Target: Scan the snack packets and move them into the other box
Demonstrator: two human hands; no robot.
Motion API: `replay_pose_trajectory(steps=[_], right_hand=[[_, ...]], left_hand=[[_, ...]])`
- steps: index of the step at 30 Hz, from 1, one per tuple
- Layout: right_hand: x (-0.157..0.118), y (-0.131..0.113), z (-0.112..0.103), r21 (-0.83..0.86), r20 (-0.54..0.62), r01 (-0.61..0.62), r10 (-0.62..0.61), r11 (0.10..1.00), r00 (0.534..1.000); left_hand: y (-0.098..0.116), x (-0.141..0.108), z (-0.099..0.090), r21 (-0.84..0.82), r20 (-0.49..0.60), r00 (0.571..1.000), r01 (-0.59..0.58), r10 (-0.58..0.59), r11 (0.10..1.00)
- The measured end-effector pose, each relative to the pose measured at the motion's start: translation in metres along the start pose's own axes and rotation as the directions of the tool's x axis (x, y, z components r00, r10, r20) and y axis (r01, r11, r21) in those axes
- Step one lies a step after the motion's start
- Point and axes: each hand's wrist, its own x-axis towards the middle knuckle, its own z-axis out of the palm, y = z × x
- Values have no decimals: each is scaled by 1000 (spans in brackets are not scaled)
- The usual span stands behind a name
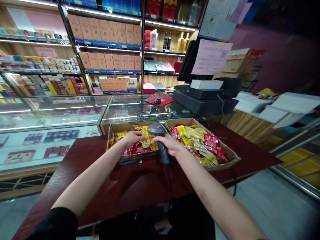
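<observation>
Far left of both hands: glass display case [57, 115] with flat cartons inside, shelves [37, 63] of boxed goods behind it. Under both forearms: dark red wooden counter [140, 190].

Left hand [133, 137]: out over the left cardboard tray [112, 141], fingers [141, 135] against a yellow snack packet [147, 139]. Packet standing tilted at the tray's right end, above loose red and yellow packets [136, 148]. Firm grip or light touch: cannot tell.

Hands: close together, just apart, both over the trays.

Right hand [170, 145]: clamped round the handle of a black barcode scanner [162, 150]. Scanner head tilted up and just beside the yellow snack packet. Black cord [170, 186] running from the scanner down past the counter edge, toward the body.

Right of the hands: second cardboard tray [231, 156], close against the left tray, heaped with more red and yellow packets [200, 145].

Beyond the hands, left to right: glass counter top [125, 106], red mat [165, 100] with a black computer mouse [157, 101], black till [205, 100] with a monitor [188, 63] and a pink paper notice [211, 56]. Further right of the right hand: white paper stacks [287, 108] on a wooden counter [250, 125], cardboard boxes [240, 61] behind them.
</observation>
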Motion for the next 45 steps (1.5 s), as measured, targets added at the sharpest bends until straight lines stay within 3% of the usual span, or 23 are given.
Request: replay_pose_trajectory(steps=[6,9,13,19,29,45], right_hand=[[-33,21,4,-169,-125,228,-250,959,960],[-61,32,15,-168,-120,138,-159,976,980],[-83,54,31,-258,-99,111,-141,960,985],[-80,72,42,-301,-88,124,-157,945,984],[-87,62,46,-264,-77,121,-146,957,986],[-91,61,46,-237,-74,82,-102,968,992]], left_hand=[[-8,26,0,-160,-14,997,66,-70,985],[-10,28,-4,-226,-13,999,42,-47,973],[-9,21,-7,-312,24,998,69,-65,948],[-9,18,-7,-262,53,993,116,-106,958],[-11,20,-7,-276,91,989,134,-113,952],[0,12,-3,-314,65,986,163,-150,935]])
